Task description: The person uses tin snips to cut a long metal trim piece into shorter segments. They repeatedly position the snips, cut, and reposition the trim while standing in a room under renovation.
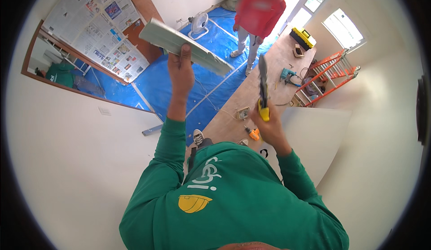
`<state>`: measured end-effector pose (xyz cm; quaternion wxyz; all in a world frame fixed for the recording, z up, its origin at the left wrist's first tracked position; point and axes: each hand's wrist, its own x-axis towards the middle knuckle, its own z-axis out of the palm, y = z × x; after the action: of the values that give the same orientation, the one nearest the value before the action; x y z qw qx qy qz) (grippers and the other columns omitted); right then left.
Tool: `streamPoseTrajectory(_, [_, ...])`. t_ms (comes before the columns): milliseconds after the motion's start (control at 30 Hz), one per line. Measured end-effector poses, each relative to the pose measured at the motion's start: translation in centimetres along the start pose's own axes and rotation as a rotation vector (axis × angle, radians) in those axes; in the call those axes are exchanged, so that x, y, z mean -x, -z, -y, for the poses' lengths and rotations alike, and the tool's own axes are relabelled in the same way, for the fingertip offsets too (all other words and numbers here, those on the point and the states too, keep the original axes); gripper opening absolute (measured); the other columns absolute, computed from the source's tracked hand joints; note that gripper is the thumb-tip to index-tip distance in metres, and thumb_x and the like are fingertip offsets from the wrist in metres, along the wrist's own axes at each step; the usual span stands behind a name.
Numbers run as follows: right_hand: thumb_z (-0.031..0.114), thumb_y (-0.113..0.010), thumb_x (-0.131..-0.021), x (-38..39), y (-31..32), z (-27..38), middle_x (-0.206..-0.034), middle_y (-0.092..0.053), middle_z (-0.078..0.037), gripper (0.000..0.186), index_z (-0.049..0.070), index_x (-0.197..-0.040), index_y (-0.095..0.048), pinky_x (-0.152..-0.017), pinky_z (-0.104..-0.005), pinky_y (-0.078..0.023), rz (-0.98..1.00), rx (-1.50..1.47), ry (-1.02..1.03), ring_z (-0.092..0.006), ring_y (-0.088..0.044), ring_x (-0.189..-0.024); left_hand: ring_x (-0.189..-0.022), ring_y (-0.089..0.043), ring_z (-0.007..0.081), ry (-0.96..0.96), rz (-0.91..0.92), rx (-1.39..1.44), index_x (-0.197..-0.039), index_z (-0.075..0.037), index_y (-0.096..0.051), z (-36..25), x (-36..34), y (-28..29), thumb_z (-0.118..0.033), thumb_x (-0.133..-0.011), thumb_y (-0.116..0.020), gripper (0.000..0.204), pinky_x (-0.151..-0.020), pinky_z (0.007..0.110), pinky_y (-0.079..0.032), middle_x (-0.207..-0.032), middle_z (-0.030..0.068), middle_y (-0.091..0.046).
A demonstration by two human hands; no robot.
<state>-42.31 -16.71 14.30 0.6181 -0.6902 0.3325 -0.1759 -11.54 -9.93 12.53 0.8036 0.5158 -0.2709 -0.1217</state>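
Raised at the upper left, my left hand [180, 77] grips a pale grey-green strip of board [207, 59], its thumb pressed on the face. One long edge of the strip looks ragged. My right hand [270, 131] is wrapped round the yellow handle of a handsaw [263, 81], whose dark toothed blade points up and away from me. Blade and board are apart, with a gap of floor showing between them. An orange cordless drill [252, 133] lies on the floor beyond my feet, below the right hand.
Another person in a red top [259, 10] stands ahead on a blue tarp [168, 88]. Rightward are a teal power tool [288, 76], a yellow-black toolbox [303, 39] and an orange stepladder [327, 77]. A white fan [199, 24] and newspaper-covered panel [96, 25] stand left. A white sheet [318, 133] lies near my right arm.
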Motion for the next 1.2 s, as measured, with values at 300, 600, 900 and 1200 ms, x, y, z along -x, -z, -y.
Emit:
streamPoseTrajectory(300, [0.012,-0.080,-0.096,-7.0,-2.0,3.7,-0.104,-0.072,-0.027,0.045,0.001,-0.128,-0.051,-0.084,-0.0572,-0.053,-0.244,0.343,0.541,-0.0535,-0.070,-0.101,-0.097,-0.071,0.0177,-0.006,0.123,-0.280,-0.129,0.002,-0.064,-3.1,4.9,-7.5,-0.027,-0.117,-0.062,0.032,-0.084,0.037,-0.057,-0.106,0.0122,-0.076])
streamPoseTrajectory(600, [0.008,-0.074,-0.096,-4.8,-0.5,2.3,-0.093,-0.066,-0.024,0.030,-0.001,-0.117,-0.055,-0.080,-0.0500,-0.053,0.042,0.342,0.210,-0.0420,-0.069,-0.089,-0.096,-0.075,0.0256,0.138,0.492,-0.360,-0.136,-0.001,-0.064,-1.0,5.0,-4.6,-0.030,-0.116,-0.063,0.035,-0.085,0.040,-0.058,-0.107,0.0142,-0.077])
streamPoseTrajectory(900, [0.011,-0.075,-0.094,-3.0,-0.9,1.1,-0.095,-0.066,-0.018,0.030,-0.003,-0.117,-0.061,-0.081,-0.0459,-0.054,0.169,0.199,0.199,-0.0310,-0.067,-0.088,-0.116,-0.064,0.0150,0.252,0.779,-0.301,-0.156,0.002,-0.056,4.1,5.1,-2.4,-0.037,-0.116,-0.062,0.056,-0.104,0.034,-0.052,-0.125,0.0078,-0.070])
streamPoseTrajectory(1200, [0.011,-0.074,-0.095,-0.9,-5.8,-0.1,-0.096,-0.070,-0.032,0.032,0.000,-0.115,-0.051,-0.079,-0.0640,-0.049,-0.026,0.451,0.233,-0.0571,-0.067,-0.096,-0.097,-0.069,0.0215,0.079,0.513,-0.459,-0.137,0.000,-0.064,2.5,7.5,-4.0,-0.034,-0.116,-0.061,0.040,-0.085,0.038,-0.056,-0.109,0.0123,-0.074])
